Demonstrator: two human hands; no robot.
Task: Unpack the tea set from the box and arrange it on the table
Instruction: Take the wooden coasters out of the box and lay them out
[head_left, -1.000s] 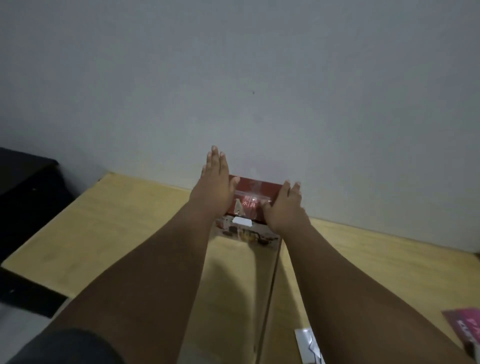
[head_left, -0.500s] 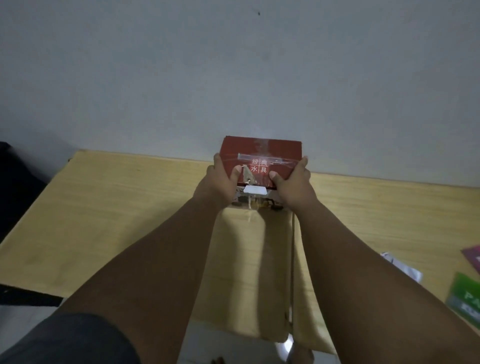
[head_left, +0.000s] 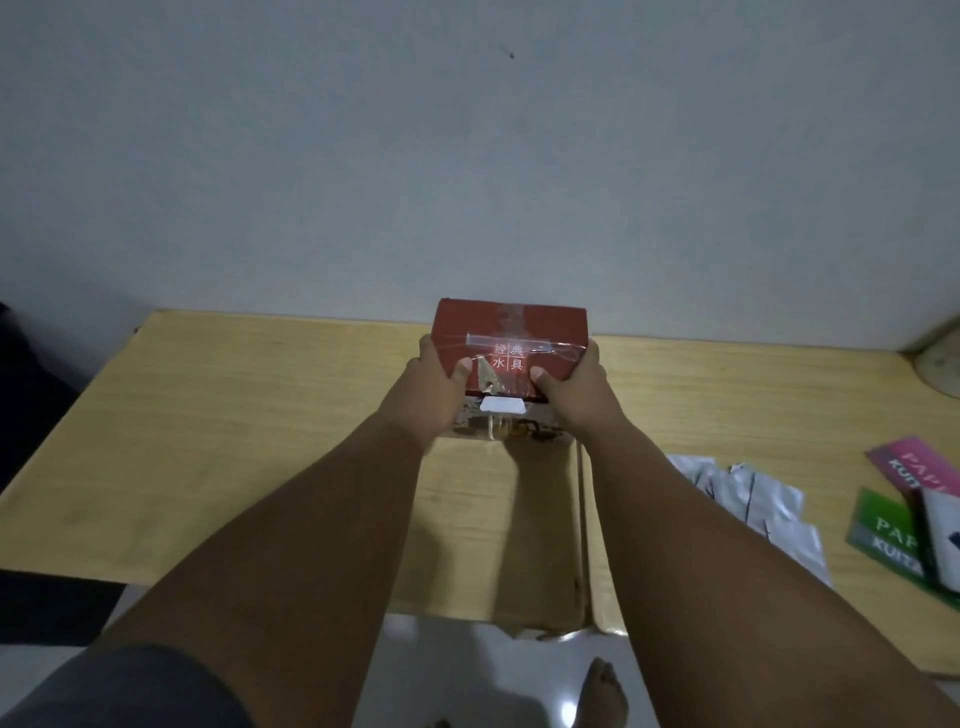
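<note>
We had left hand and right hand in a closed grip on the taped red box at the desk; nothing unpacked yet.

Dark red box with white characters; pale yellow wood-grain table; bluish-grey wall; white sachets; pink card, green card, both white-lettered

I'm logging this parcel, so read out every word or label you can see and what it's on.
"经典" above "水具": top of the red box.
"PAP", "KUIT", cut off: pink card.
"PAP", "KUIT", cut off: green card.
White sticker on the box front: nothing legible.
</note>
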